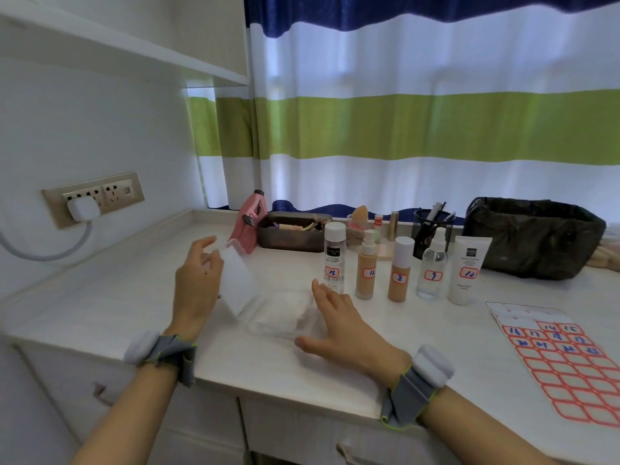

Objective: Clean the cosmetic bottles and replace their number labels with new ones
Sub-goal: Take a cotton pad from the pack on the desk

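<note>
Holding a white wipe [236, 280] up off the bench [134, 283], the left hand [198, 280] sits at about nine o'clock from the picture's centre, fingers curled against the sheet's left edge; how firmly it pinches is blurred. Below the sheet, at six o'clock from it, lies a clear plastic packet [281, 313] flat on the bench. The right hand [342, 327] rests on the packet's right end with fingers spread and fairly straight, gripping nothing.

At two o'clock from the right hand stands a row of five upright items, each with a red-bordered number label: a clear bottle [334, 256], a tan pump bottle [366, 266], a tan bottle with white cap [400, 268], a clear spray bottle [433, 266] and a white tube [468, 268]. They stand just beside one another, apart from both hands. At four o'clock from the tube, a sheet of red-bordered stickers [567, 364] lies flat near the bench's right edge.
</note>
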Demonstrator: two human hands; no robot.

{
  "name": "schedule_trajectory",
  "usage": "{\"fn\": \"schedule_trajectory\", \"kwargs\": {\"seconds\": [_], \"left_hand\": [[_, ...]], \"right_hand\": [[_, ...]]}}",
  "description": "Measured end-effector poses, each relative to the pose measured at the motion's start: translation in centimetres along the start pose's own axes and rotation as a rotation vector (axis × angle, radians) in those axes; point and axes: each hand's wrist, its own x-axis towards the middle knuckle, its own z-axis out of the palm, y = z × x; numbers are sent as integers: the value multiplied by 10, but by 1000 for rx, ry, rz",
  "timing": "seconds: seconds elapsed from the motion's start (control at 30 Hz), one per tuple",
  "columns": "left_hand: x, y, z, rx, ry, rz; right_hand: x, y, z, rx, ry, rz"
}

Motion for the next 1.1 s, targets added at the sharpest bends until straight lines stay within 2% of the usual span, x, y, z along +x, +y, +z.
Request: {"fn": "schedule_trajectory", "kwargs": {"seconds": [0.1, 0.2, 0.37, 0.63, 0.83, 0.97, 1.1], "left_hand": [[5, -13, -11, 83, 8, -62], [10, -28, -16, 128, 3, -115], [20, -49, -17, 221, -51, -161], [34, -66, -11, 535, -172, -193], [30, -58, -5, 926, -350, -287], [20, -36, 11, 956, -246, -53], [4, 13, 46, 668, -250, 145]], "right_hand": [[0, -3, 0, -123, 5, 0], [2, -6, -1, -266, 96, -88], [5, -10, 1, -157, 93, -145], [9, -11, 3, -188, -2, -169], [4, -2, -7, -171, -80, -152], [-5, 11, -20, -103, 4, -180], [-14, 29, -30, -54, 132, -197]]}}
